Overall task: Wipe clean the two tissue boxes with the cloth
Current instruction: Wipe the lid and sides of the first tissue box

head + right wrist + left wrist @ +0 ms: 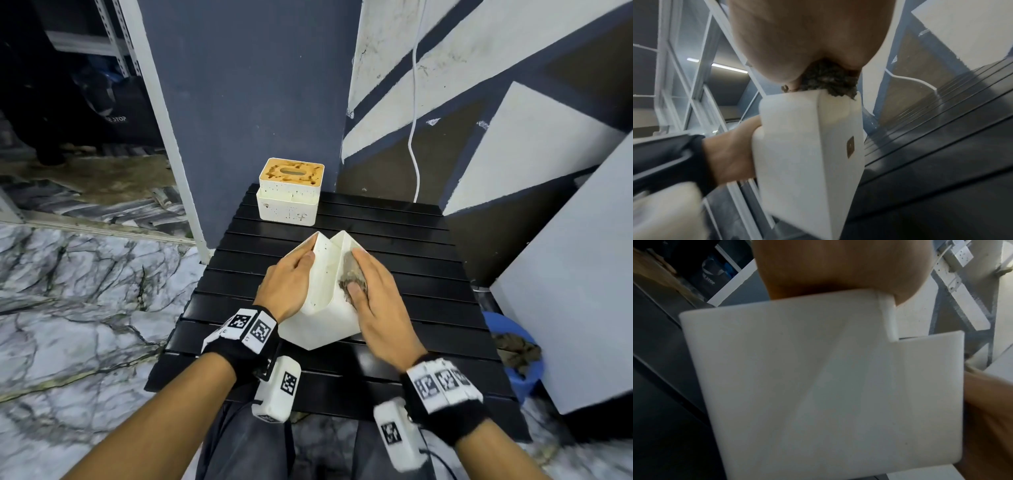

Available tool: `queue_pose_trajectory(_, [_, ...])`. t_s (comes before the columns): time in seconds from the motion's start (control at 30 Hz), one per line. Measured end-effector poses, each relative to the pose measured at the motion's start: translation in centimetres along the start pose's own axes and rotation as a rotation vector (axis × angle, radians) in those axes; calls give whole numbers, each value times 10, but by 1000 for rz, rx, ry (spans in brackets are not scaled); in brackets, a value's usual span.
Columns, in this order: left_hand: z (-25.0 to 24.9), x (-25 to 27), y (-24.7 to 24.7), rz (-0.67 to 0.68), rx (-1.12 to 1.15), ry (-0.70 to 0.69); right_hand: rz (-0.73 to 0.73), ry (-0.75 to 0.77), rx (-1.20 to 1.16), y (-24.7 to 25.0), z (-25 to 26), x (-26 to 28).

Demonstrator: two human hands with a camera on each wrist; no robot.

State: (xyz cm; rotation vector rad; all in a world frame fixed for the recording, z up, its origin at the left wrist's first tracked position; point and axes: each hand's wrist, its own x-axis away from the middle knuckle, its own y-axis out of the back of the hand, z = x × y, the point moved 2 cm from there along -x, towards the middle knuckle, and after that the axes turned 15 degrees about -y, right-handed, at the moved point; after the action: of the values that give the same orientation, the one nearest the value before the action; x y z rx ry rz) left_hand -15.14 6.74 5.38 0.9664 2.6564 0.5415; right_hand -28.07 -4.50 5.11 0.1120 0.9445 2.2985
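Note:
A white tissue box [320, 327] [818, 386] [807, 162] without its lid stands tilted on one corner on the black slatted table [394, 246]. My left hand [291, 277] [838, 269] grips its left wall, thumb over the rim. My right hand [376, 294] [807, 40] holds a grey-brown cloth [352, 277] [828, 81] and presses it against the box's right wall. The second tissue box [289, 198], white with a stained wooden lid, sits untouched at the table's far edge.
A blue bucket [513, 373] holding another dirty rag stands on the floor right of the table. White panels [582, 274] lean close on the right. A dark pillar [246, 102] rises behind the far box; a white cable [416, 120] hangs down the wall.

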Motion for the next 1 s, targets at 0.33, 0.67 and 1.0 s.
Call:
queue_pose_trajectory(0.33, [4, 1, 3, -27, 3, 6, -6, 117, -60, -9, 12, 32])
queue_pose_trajectory(0.67, [0, 1, 1, -32, -50, 19, 23, -13, -65, -5, 6, -47])
queue_pose_trajectory(1.0, [6, 1, 4, -49, -6, 6, 65, 138, -35, -6, 9, 26])
